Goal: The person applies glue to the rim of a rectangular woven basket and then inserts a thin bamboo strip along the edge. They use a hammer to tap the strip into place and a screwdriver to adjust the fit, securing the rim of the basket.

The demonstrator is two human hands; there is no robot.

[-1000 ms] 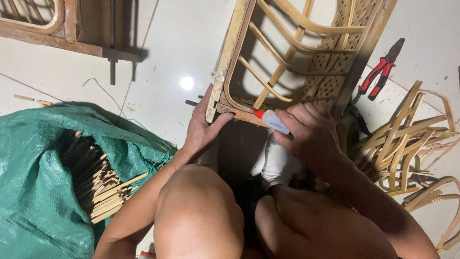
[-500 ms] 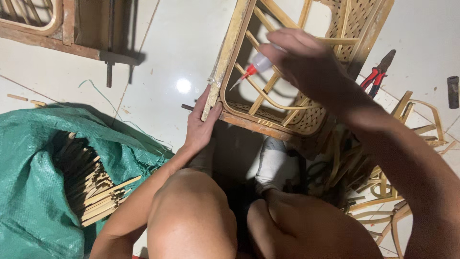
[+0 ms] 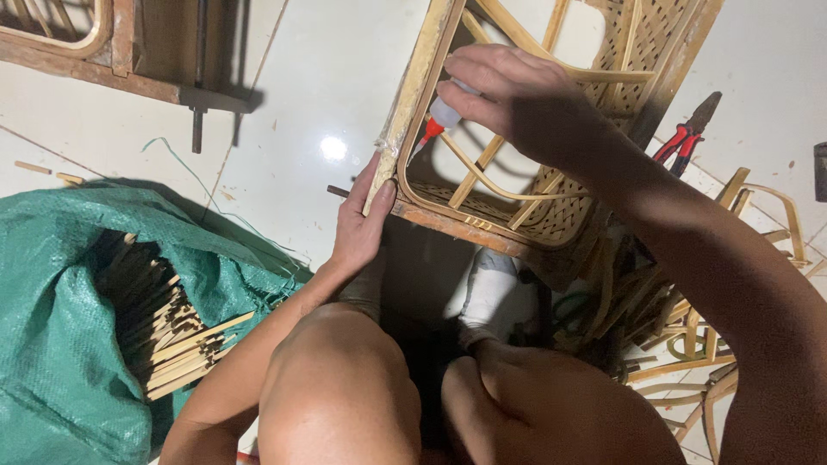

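Observation:
A woven rattan frame [image 3: 482,226] lies on the white tiled floor in front of my knees. My left hand [image 3: 360,226] presses a thin rattan strip [image 3: 412,95] against the frame's left edge near its lower corner. My right hand [image 3: 521,102] reaches over the frame and grips a small white glue bottle [image 3: 441,114] with a red nozzle. The nozzle points down and left at the inner side of the left rail.
A green woven sack [image 3: 60,293] full of cut rattan sticks [image 3: 164,331] lies at the left. Red-handled pliers [image 3: 685,131] rest on the floor at the right, above a pile of bent rattan pieces [image 3: 706,344]. A wooden frame [image 3: 112,52] sits top left.
My right hand has lifted the glue bottle from the frame's lower edge up and left to the inner side of the left rail. My left hand stays on the strip.

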